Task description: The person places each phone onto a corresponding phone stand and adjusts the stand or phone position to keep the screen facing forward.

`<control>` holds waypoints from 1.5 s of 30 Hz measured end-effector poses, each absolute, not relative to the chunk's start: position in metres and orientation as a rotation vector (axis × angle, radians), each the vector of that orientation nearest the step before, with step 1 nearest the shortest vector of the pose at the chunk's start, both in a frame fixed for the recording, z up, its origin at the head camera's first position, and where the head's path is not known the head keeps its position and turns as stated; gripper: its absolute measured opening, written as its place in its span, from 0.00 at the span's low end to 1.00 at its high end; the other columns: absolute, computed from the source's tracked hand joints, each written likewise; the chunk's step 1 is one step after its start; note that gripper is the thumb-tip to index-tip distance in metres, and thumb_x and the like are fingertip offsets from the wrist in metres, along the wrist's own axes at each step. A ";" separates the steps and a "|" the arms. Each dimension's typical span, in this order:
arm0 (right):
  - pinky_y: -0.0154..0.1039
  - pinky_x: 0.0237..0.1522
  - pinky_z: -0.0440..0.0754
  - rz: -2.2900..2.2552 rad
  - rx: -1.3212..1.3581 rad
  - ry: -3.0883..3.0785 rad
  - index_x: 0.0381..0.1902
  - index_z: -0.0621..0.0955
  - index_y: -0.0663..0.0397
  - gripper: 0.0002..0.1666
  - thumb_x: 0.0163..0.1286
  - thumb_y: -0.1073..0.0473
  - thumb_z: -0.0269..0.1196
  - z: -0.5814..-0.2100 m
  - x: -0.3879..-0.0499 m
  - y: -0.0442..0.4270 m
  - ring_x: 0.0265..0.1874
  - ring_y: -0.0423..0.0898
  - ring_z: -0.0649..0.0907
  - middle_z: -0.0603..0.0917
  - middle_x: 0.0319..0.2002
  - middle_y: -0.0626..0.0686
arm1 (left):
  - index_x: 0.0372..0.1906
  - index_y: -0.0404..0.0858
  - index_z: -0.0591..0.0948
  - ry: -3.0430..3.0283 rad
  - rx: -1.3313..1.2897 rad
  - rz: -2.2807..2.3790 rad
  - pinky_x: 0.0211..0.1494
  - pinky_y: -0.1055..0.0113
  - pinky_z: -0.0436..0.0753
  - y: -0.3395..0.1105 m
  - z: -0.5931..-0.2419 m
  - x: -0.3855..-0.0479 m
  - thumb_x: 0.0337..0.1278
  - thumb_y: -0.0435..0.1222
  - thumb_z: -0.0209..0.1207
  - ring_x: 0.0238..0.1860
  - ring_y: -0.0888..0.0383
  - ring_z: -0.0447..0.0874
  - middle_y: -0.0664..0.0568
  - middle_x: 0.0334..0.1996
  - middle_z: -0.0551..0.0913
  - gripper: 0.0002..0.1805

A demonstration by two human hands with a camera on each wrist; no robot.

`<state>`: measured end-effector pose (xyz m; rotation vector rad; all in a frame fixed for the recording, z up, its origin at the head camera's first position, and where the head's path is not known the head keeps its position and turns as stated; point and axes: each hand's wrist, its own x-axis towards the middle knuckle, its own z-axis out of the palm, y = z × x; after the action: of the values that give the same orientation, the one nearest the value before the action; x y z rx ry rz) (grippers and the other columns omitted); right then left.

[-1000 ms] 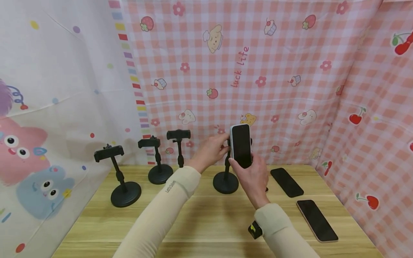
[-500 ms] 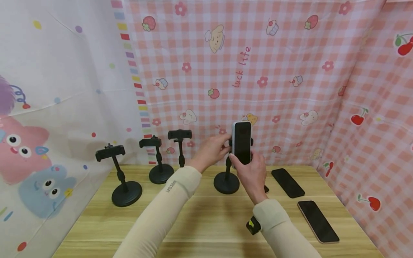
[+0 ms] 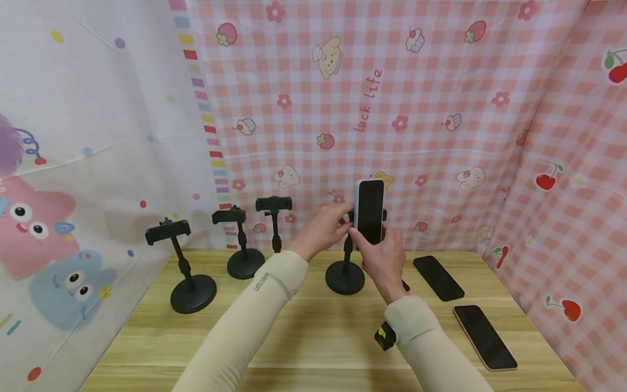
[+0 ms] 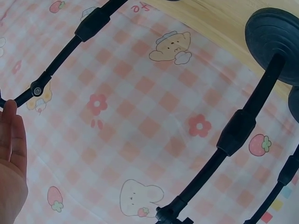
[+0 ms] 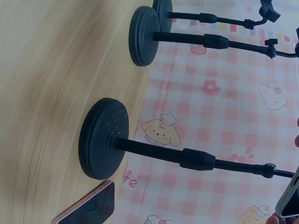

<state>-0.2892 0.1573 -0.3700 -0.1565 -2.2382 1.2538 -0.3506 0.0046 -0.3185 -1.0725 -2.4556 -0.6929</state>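
My right hand [image 3: 384,258] holds a smartphone [image 3: 370,209] with a pale edge upright by its lower part, thumb on the left side, screen toward me. Behind it is the clamp of a black phone stand [image 3: 345,277], mostly hidden by the phone. My left hand [image 3: 323,231] pinches the left end of that clamp. In the left wrist view the left fingertips [image 4: 8,112] touch the top of the stand's arm. The lower end of the smartphone [image 5: 289,200] shows at the right wrist view's edge, with fingertips beneath it.
Several black stands stand left: one in front [image 3: 193,294], others behind [image 3: 246,264] [image 3: 274,204]. On the right lie a black phone [image 3: 438,277] and a pink-edged phone [image 3: 485,337]. Another phone [image 5: 91,205] lies near the stand's base, partly hidden by my right hand in the head view.
My right hand has raised the smartphone slightly in front of the stand's clamp, and it stands a little straighter. The left hand keeps its place at the clamp.
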 end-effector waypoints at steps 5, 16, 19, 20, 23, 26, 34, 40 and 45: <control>0.56 0.53 0.71 1.246 -0.159 -2.233 0.62 0.72 0.63 0.54 0.56 0.25 0.66 -0.370 -0.292 0.158 0.48 0.58 0.73 0.73 0.52 0.61 | 0.51 0.43 0.80 -2.468 -1.080 -0.670 0.48 0.67 0.82 0.005 -0.317 -0.351 0.68 0.36 0.61 0.43 0.59 0.84 0.54 0.45 0.83 0.10; 0.56 0.49 0.73 1.186 -0.123 -2.201 0.64 0.71 0.64 0.53 0.57 0.28 0.67 -0.374 -0.294 0.155 0.46 0.58 0.74 0.73 0.51 0.63 | 0.43 0.39 0.77 -2.513 -1.152 -0.665 0.49 0.64 0.82 0.001 -0.311 -0.355 0.67 0.33 0.60 0.45 0.55 0.83 0.49 0.41 0.81 0.04; 0.55 0.46 0.74 1.165 -0.116 -2.181 0.63 0.72 0.64 0.51 0.57 0.29 0.68 -0.375 -0.294 0.155 0.43 0.58 0.74 0.73 0.49 0.62 | 0.43 0.40 0.77 -2.550 -1.159 -0.666 0.48 0.64 0.82 0.001 -0.308 -0.356 0.68 0.34 0.60 0.45 0.55 0.83 0.49 0.42 0.82 0.04; 0.55 0.46 0.74 1.156 -0.118 -2.179 0.63 0.72 0.64 0.51 0.57 0.29 0.68 -0.376 -0.294 0.155 0.43 0.58 0.74 0.73 0.50 0.62 | 0.44 0.41 0.77 -2.563 -1.159 -0.672 0.47 0.64 0.82 0.001 -0.307 -0.356 0.68 0.34 0.60 0.45 0.55 0.83 0.49 0.43 0.82 0.05; 0.55 0.44 0.74 1.145 -0.115 -2.173 0.62 0.72 0.64 0.51 0.57 0.29 0.68 -0.377 -0.295 0.156 0.43 0.58 0.73 0.73 0.49 0.62 | 0.45 0.41 0.77 -2.592 -1.167 -0.697 0.46 0.65 0.82 0.000 -0.304 -0.356 0.68 0.35 0.60 0.45 0.56 0.83 0.49 0.43 0.82 0.05; 0.55 0.44 0.74 1.133 -0.119 -2.175 0.62 0.72 0.64 0.51 0.56 0.29 0.69 -0.378 -0.297 0.156 0.43 0.58 0.73 0.73 0.50 0.62 | 0.43 0.42 0.77 -2.618 -1.165 -0.708 0.45 0.65 0.81 -0.001 -0.302 -0.355 0.68 0.35 0.60 0.45 0.56 0.83 0.52 0.41 0.82 0.04; 0.54 0.42 0.74 1.093 -0.157 -2.176 0.60 0.73 0.63 0.47 0.58 0.32 0.69 -0.378 -0.301 0.155 0.41 0.57 0.73 0.73 0.48 0.61 | 0.40 0.44 0.76 -2.666 -1.104 -0.784 0.40 0.66 0.80 0.000 -0.302 -0.353 0.68 0.45 0.59 0.37 0.61 0.81 0.56 0.37 0.81 0.09; 0.52 0.39 0.74 1.085 -0.157 -2.155 0.60 0.74 0.61 0.48 0.57 0.29 0.67 -0.379 -0.301 0.153 0.40 0.56 0.72 0.73 0.47 0.60 | 0.40 0.44 0.77 -2.658 -1.046 -0.812 0.35 0.67 0.78 0.003 -0.306 -0.353 0.65 0.51 0.61 0.32 0.61 0.78 0.57 0.33 0.80 0.15; 0.53 0.41 0.73 1.086 -0.157 -2.155 0.62 0.73 0.62 0.49 0.58 0.29 0.67 -0.379 -0.300 0.153 0.42 0.57 0.72 0.73 0.49 0.61 | 0.37 0.45 0.78 -2.623 -1.015 -0.888 0.33 0.68 0.78 0.004 -0.308 -0.351 0.64 0.50 0.63 0.31 0.61 0.78 0.58 0.31 0.80 0.13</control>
<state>-0.3004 0.1533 -0.3794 -0.1570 -2.1546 1.0861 -0.3514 0.0040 -0.3078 -1.0148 -2.6229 -0.8882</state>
